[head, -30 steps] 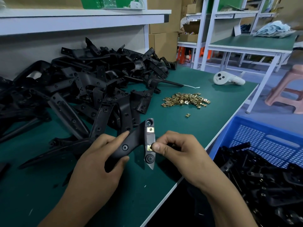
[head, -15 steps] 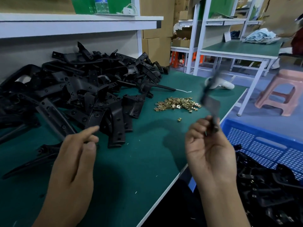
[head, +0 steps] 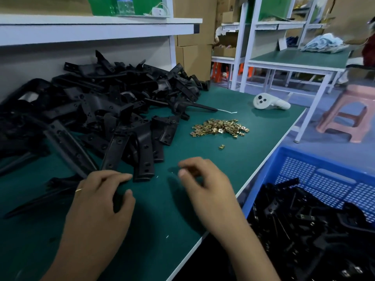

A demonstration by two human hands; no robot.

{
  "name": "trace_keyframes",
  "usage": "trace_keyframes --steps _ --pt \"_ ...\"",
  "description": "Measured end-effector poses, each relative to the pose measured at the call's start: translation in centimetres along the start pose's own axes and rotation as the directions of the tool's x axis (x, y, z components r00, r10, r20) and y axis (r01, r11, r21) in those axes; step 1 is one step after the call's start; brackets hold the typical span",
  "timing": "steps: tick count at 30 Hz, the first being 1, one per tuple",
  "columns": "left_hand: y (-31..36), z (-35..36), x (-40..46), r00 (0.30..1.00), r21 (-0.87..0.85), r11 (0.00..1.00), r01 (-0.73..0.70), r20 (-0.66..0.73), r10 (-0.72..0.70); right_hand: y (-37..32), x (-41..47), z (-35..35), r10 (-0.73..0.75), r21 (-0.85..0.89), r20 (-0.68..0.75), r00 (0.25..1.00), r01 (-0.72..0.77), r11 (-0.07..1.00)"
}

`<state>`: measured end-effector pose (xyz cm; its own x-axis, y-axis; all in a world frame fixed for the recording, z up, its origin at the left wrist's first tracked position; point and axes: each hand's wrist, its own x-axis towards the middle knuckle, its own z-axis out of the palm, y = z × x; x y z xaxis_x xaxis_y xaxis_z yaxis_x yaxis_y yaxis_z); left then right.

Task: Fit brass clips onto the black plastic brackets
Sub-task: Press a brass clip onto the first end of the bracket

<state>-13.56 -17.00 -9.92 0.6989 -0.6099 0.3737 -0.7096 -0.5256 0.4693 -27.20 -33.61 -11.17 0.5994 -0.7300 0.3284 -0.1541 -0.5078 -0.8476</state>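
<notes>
A big heap of black plastic brackets [head: 105, 110] covers the left half of the green mat. Brass clips [head: 220, 127] lie in a small pile mid-table, and a single clip [head: 221, 146] sits just in front of it. At the heap's near edge my left hand [head: 97, 201] curls its fingers and thumb round the end of a black bracket [head: 118, 199]. My right hand [head: 205, 185] hovers over bare mat to the right, fingers loosely curled and holding nothing. It is slightly blurred.
A blue basket [head: 316, 169] holding several clipped brackets stands beside the table's right edge. A white handheld controller [head: 269, 102] lies at the far right of the mat. A pink stool [head: 353, 116] and another bench stand beyond. A white shelf runs above the heap.
The bracket that both hands held went off to the right in my right hand, which is now back over the mat, holding nothing. My left hand reached to the heap and took hold of another bracket.
</notes>
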Motion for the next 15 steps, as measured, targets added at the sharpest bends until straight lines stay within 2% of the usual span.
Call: trace_keyframes --steps 1,2,4,7,9,13,15 --pt "-0.1 -0.1 0.0 1.000 0.015 1.000 -0.008 0.011 0.008 -0.3 -0.2 0.9 -0.065 -0.185 0.091 0.994 0.081 0.979" --pt "0.0 -0.1 0.0 1.000 0.026 0.999 -0.020 0.022 0.019 -0.7 -0.2 1.5 -0.110 -0.297 0.168 0.980 0.157 0.942" --pt "0.0 -0.1 0.0 0.999 0.040 0.999 -0.036 0.039 0.035 -1.6 -0.1 3.0 -0.169 -0.387 0.264 0.950 0.264 0.883" --pt "0.0 -0.1 0.0 0.998 0.045 0.998 -0.039 0.052 0.037 -2.4 0.5 4.5 -0.212 -0.486 0.289 0.934 0.334 0.807" --pt "0.0 0.0 -0.1 0.998 0.051 0.998 -0.038 0.057 0.035 -2.7 0.8 4.8 -0.211 -0.453 0.266 0.940 0.315 0.834" --pt "0.1 -0.4 0.0 0.996 -0.002 1.000 -0.012 0.085 0.012 -2.3 1.1 4.5 -0.133 -0.178 0.179 0.975 0.165 0.970" --pt "0.4 -0.5 0.0 0.991 -0.005 1.000 -0.005 0.131 0.005 -2.3 0.8 4.4 -0.155 -0.219 0.225 0.962 0.205 0.954"
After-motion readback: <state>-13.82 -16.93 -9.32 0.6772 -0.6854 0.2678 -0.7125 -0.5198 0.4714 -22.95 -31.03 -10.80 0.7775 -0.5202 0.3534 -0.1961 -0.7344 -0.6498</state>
